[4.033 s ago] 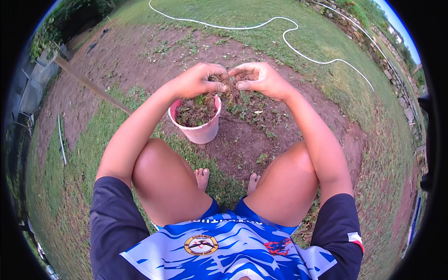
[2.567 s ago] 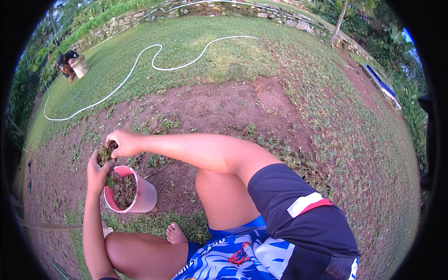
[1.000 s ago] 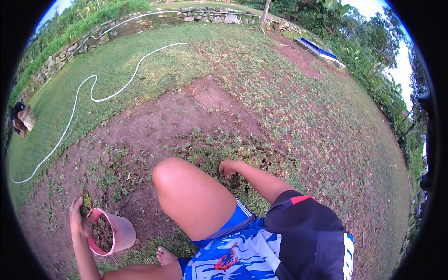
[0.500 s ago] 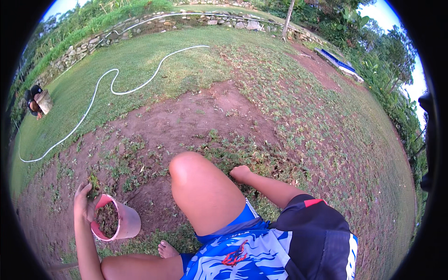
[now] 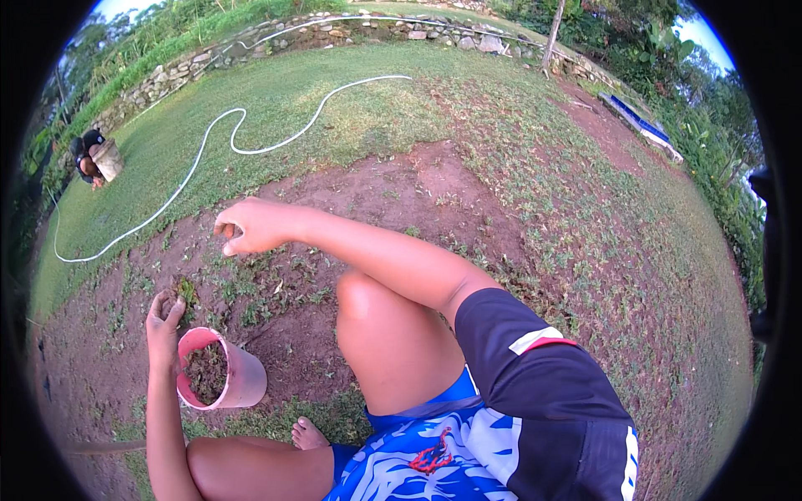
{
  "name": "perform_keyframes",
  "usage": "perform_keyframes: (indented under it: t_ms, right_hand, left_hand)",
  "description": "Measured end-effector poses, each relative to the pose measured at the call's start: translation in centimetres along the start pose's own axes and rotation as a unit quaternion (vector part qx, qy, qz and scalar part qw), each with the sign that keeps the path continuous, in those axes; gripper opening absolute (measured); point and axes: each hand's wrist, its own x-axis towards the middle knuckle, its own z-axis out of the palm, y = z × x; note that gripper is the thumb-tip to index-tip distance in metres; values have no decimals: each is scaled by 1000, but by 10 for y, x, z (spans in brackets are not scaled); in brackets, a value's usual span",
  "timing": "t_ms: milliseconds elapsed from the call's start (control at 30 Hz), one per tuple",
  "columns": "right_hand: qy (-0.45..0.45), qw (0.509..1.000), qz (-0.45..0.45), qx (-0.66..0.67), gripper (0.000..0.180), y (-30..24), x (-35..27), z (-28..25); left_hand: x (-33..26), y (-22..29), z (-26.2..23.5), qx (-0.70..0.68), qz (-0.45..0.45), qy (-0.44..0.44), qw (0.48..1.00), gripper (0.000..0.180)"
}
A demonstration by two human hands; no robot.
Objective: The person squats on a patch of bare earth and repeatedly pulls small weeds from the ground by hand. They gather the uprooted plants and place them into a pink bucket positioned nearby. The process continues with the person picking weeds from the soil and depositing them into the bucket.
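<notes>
At the left, my left hand [image 5: 164, 317] is raised just above the rim of a pale pink bucket [image 5: 246, 377]. Its fingers pinch a small green-and-yellow tuft of weeds [image 5: 186, 291]. Inside the bucket lies a heap of uprooted weeds and soil [image 5: 205, 374]. My right arm reaches across my bent knee, and my right hand [image 5: 257, 225] hovers over the bare soil beyond the bucket. Its fingers curve, with a gap between thumb and forefinger, and nothing shows in them.
Loose weeds [image 5: 276, 288] lie over the brown soil [image 5: 368, 196] around my knee. A white hose [image 5: 205, 138] winds over the lawn. Another person [image 5: 87, 159] crouches at the far left beside a pale container [image 5: 108, 159]. A stone wall [image 5: 418, 32] runs along the back.
My right hand has left the weedy ground right of my knee and swung left across it, toward the bucket side. The left hand has risen slightly with its tuft. The view has shifted.
</notes>
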Motion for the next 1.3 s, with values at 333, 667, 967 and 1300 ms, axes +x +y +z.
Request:
perform_keyframes:
  t_ms: [333,667,967,1300]
  right_hand:
    - [-90,917,-51,385,46,-19,72,94]
    - [-135,900,-4,415,39,-32,62,84]
    - [-174,849,59,495,39,-15,58,82]
    - [-189,828,94,520,39,-14,59,81]
  left_hand:
    - [-19,21,7,47,110,29,992,41]
    - [-29,35,2,9,54,-45,997,43]
    - [-15,13,-4,-72,80,-84,991,39]
    - [-17,13,-2,-222,32,-40,974,40]
